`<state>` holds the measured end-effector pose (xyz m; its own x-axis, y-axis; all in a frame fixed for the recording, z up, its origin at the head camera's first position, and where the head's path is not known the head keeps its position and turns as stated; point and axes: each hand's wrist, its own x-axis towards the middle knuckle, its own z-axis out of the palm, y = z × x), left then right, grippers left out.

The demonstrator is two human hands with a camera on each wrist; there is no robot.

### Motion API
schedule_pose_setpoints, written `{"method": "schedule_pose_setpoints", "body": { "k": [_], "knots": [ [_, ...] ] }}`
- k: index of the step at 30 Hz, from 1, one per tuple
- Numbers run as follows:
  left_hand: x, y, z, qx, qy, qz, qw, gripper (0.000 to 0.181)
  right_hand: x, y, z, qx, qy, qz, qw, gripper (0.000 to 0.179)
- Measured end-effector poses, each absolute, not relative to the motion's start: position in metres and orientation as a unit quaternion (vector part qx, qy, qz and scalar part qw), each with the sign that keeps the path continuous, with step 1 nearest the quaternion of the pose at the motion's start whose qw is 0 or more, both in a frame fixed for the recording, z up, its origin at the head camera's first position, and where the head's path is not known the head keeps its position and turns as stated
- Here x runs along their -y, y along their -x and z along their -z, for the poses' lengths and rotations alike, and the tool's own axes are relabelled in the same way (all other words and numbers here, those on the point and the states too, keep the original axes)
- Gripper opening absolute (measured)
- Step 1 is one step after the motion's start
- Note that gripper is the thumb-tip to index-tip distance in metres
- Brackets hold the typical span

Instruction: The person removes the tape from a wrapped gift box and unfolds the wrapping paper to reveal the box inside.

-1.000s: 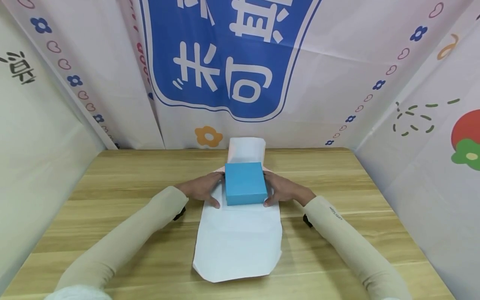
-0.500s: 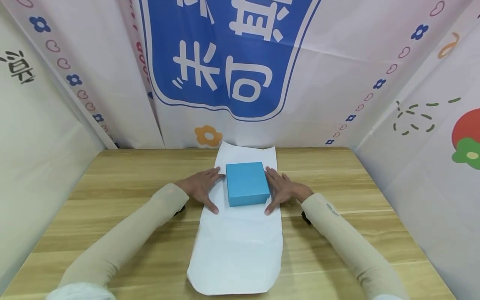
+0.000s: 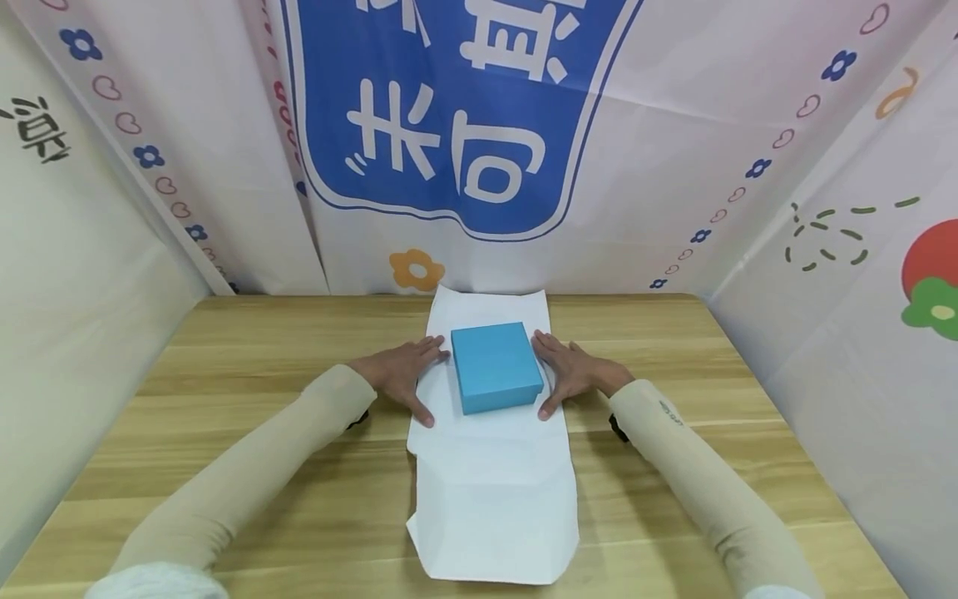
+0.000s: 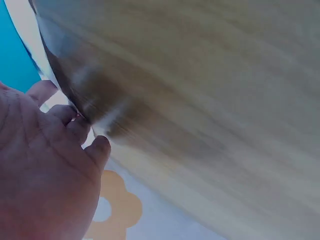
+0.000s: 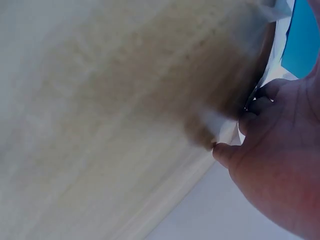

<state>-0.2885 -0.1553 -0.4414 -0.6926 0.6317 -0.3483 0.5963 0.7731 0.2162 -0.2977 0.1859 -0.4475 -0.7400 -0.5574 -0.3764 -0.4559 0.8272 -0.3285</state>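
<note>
Head view first: the blue box [image 3: 496, 366] sits on the far end of the long white paper sheet [image 3: 494, 491], and the sheet lies on the wooden tabletop [image 3: 247, 358]. The long way of the sheet runs from me toward the back cloth wall [image 3: 449, 125], so most of the loose paper is on my side of the box. My left hand [image 3: 400, 376] lies flat just beside the left side of the box, with its fingers straight and spread, pressing the paper edge down. My right hand [image 3: 572, 374] lies the same way just beside the right side of the box. So the box is right between my two hands, and both are about as near to it. Neither grip is wrapped around anything; both are apart and flat. The box looks turned a little, not quite square with the sheet.

Left wrist view: my left hand [image 4: 45, 170] fills the lower left corner, its fingertips bent a bit down onto the white paper [image 4: 52, 97]. A bit of the blue box [image 4: 15, 55] shows at the top left, past my fingers. The rest is blurry tabletop [image 4: 210, 100].

Right wrist view: my right hand [image 5: 280, 165] is at the lower right, fingertips on the white paper [image 5: 277, 55]. The blue box [image 5: 305, 40] shows at the top right corner, just past them.
</note>
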Motion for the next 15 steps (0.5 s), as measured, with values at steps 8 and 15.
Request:
{"method": "schedule_pose_setpoints", "body": {
  "k": [8,15],
  "knots": [
    [0.1546,0.2905,0.4463,-0.921,-0.325,-0.048,0.209,0.139,-0.1866,0.3009,0.4449,-0.924,0.268,0.1,0.255,0.142],
    [0.1538,0.2928,0.4481,-0.919,-0.329,-0.033,0.213,0.138,-0.1847,0.3061,0.4451,-0.923,0.267,0.093,0.262,0.143]
  ]
}}
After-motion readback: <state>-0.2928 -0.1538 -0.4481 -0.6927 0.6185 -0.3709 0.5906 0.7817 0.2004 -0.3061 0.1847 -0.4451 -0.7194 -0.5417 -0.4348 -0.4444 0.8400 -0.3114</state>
